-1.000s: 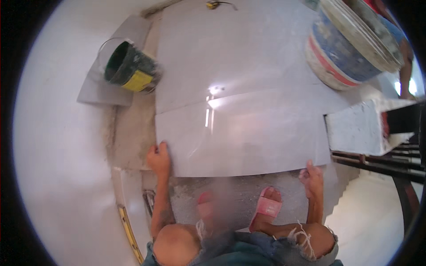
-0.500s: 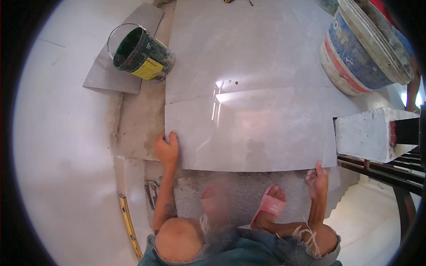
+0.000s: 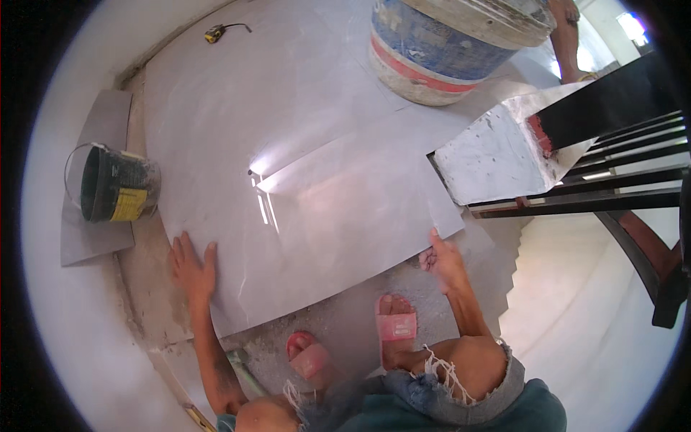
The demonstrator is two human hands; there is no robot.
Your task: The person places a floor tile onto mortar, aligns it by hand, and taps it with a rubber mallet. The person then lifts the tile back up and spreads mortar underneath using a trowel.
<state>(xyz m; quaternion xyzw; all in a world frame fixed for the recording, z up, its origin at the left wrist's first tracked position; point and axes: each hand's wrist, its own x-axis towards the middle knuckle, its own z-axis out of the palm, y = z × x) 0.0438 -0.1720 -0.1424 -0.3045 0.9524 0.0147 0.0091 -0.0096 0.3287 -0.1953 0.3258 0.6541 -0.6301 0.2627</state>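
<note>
A large glossy grey floor tile (image 3: 338,216) lies in front of me on a bed of grey mortar (image 3: 345,338). My left hand (image 3: 193,266) rests flat on the tile's near left corner, fingers spread. My right hand (image 3: 444,261) sits at the tile's near right corner, fingers curled at its edge. My two feet in pink sandals (image 3: 394,325) stand on the mortar just below the tile's near edge.
A dark bucket (image 3: 115,186) with a yellow label stands on a spare tile at the left. A big blue and red tub (image 3: 450,43) stands on laid tiles behind. A white stair block (image 3: 497,155) and dark railing (image 3: 619,173) are at the right. A yellow tape measure (image 3: 214,32) lies far back.
My view has swung left, so the bucket and tile sit differently in the picture. Both hands stay at the tile's near corners; the right hand has moved up to the edge.
</note>
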